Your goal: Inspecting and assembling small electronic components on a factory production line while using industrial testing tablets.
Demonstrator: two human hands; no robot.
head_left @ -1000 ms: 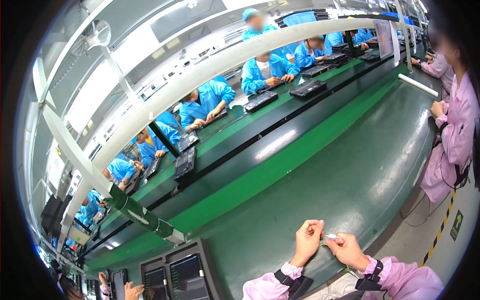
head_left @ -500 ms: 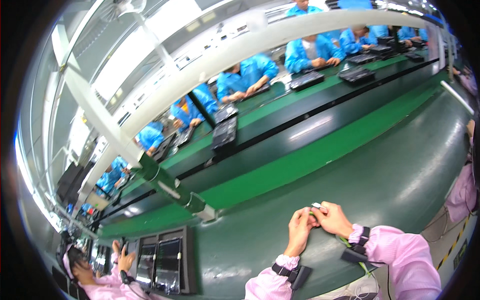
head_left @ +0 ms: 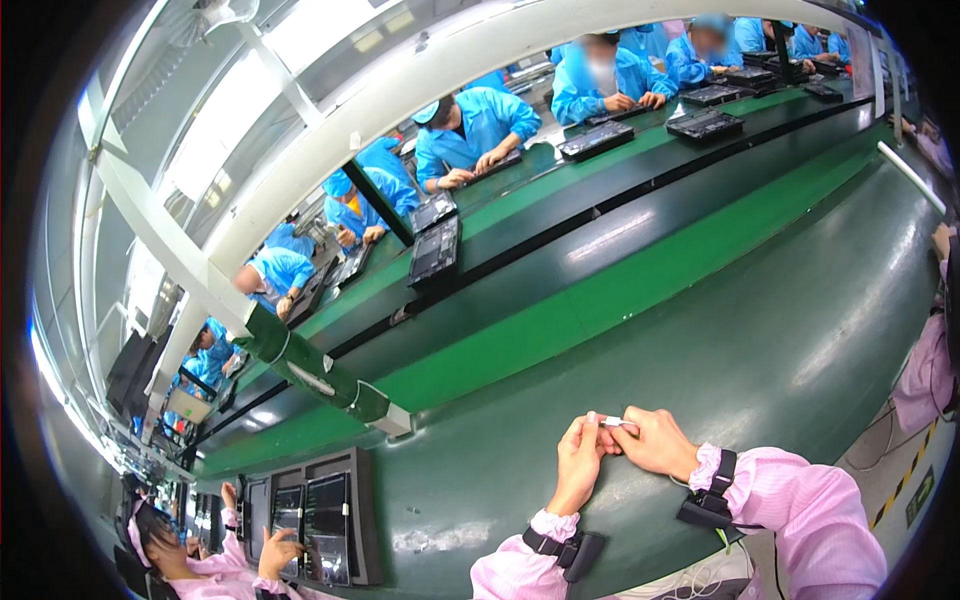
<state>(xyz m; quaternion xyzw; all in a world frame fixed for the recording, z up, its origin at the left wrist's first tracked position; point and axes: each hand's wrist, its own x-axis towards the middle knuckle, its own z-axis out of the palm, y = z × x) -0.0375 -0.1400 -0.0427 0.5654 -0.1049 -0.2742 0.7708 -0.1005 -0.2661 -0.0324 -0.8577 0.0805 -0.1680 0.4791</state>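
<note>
My left hand (head_left: 576, 465) and my right hand (head_left: 656, 442) meet above the green tabletop (head_left: 500, 480). Pinched between their fingertips is a small white cable plug (head_left: 617, 422). The fingers of both hands are closed around its ends and partly cover it. A thin pale cable seems to run from under my right hand toward its wrist. Black straps with small dark boxes circle both wrists over pink striped sleeves. Below the right wrist, white cables (head_left: 705, 580) lie bunched near the table's edge.
At lower left a dark foam tray (head_left: 368, 520) holds flat black panels, with a co-worker in pink beside it. A post with a green-wrapped lower part (head_left: 315, 375) stands on the table. Beyond the conveyor, people in blue handle black devices (head_left: 435, 250).
Both hands have shifted slightly left and stay together. The white plug now lies between both hands' fingertips. The green bit seen earlier at the fingers no longer shows.
</note>
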